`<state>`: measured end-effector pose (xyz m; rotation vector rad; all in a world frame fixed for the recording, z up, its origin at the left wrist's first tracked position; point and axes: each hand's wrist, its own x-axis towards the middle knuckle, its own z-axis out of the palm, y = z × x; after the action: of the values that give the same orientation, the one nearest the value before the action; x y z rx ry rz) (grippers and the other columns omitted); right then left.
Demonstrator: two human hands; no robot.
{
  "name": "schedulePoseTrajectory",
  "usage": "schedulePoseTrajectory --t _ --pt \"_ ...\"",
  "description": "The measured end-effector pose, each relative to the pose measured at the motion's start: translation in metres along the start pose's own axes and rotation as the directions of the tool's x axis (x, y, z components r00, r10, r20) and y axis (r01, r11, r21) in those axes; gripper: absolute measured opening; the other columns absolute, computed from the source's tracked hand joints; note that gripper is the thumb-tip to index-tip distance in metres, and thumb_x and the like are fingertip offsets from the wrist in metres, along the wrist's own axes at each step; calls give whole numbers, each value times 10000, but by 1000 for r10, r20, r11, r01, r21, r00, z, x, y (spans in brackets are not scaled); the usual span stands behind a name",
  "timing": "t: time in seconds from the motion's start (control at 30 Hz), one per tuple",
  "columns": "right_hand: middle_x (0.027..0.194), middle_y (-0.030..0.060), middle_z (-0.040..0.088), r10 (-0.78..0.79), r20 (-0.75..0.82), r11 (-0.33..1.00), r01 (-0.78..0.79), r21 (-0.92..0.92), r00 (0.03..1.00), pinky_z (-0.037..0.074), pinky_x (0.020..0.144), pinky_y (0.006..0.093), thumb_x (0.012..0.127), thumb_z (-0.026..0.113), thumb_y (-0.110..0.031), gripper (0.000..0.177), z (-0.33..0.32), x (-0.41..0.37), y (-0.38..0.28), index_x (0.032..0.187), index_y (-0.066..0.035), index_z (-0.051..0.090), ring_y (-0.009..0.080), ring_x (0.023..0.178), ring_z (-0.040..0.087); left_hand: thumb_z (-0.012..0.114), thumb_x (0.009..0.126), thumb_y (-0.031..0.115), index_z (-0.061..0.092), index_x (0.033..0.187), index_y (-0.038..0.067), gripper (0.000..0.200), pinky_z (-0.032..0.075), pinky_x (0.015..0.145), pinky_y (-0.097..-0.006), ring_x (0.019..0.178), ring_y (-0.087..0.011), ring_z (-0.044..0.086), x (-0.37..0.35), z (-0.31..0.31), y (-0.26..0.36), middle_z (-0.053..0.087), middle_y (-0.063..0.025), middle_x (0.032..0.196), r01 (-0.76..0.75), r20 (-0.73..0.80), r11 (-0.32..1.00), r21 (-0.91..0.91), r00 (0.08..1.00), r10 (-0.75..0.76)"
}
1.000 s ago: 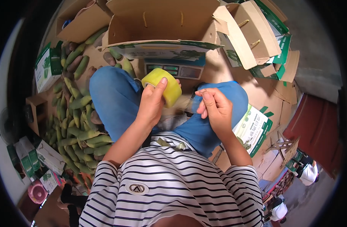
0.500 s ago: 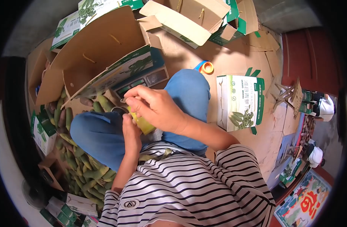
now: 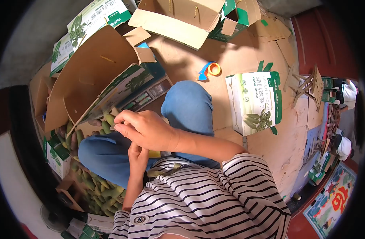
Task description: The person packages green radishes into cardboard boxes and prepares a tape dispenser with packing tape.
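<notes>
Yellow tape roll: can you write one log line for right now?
right hand: fingers pinched, crossed over left hand | yellow tape roll: mostly hidden beneath | orange tape: lying on cardboard

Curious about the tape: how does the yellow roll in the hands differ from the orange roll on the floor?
The yellow roll is held at the left hand, mostly hidden under the right hand; the orange roll lies free, in full view, on the cardboard. The orange roll touches a blue piece; the yellow roll shows none.
</notes>
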<state>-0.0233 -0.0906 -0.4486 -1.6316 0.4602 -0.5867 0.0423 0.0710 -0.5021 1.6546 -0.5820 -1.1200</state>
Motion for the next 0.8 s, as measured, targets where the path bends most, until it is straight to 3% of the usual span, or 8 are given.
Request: schedulePoseTrajectory --t 0.13,0.27,0.43,0.47,0.57,0.63,0.7,0.8 --pt "741 165 668 10 -94 996 -18 -84 996 524 606 382 922 582 -206 211 -12 11 11 983 -4 571 316 690 675 567 958 104 610 1129 -15 213 421 865 -229 982 -90 554 10 15 15 633 -41 1058 51 -41 987 -153 997 -58" --pt "754 185 669 112 -166 987 -129 -92 980 529 625 401 912 591 -188 220 -29 13 16 1004 9 561 345 716 675 585 951 111 616 1111 3 196 421 856 -222 969 -85 554 18 21 18 625 -30 1054 42 -27 988 -145 999 -47" --pt "873 143 695 296 -120 955 -290 67 947 518 582 267 948 561 -185 281 -44 12 21 1128 30 545 127 619 632 598 943 106 626 1078 13 166 428 817 -214 927 -74 550 17 24 28 616 -15 1023 46 -60 993 -110 997 -53" --pt "745 189 663 247 -171 968 -236 83 954 520 617 405 917 566 -187 237 -42 12 24 1015 29 552 347 693 663 604 941 106 629 1064 14 157 433 799 -209 900 -68 551 16 26 32 620 -12 997 77 -64 985 -157 994 -88" --pt "816 193 673 156 -222 983 -173 -61 963 524 658 417 917 575 -191 246 -43 12 28 1040 20 544 356 727 663 611 937 104 629 1051 14 147 437 790 -205 882 -65 556 14 26 34 626 -9 974 101 -43 977 -188 993 -110" --pt "907 207 668 -29 -348 963 -68 -261 937 522 673 431 910 593 -186 254 -44 15 32 1054 17 539 373 764 658 613 933 92 623 1051 14 143 437 784 -200 879 -58 556 13 25 29 629 -8 969 115 -49 974 -195 991 -127" --pt "886 130 672 166 -326 986 -156 56 931 531 692 341 916 592 -146 242 -54 10 16 1098 7 552 215 758 666 611 932 87 620 1055 15 142 437 782 -198 883 -54 554 11 23 23 629 -8 974 131 -51 971 -199 988 -144" --pt "939 100 667 0 -586 998 36 50 811 510 714 277 940 499 -66 163 -93 4 -5 1063 0 583 142 807 638 606 935 85 617 1057 18 140 435 776 -193 882 -47 551 11 15 16 626 -4 976 102 -61 977 -189 991 -115"
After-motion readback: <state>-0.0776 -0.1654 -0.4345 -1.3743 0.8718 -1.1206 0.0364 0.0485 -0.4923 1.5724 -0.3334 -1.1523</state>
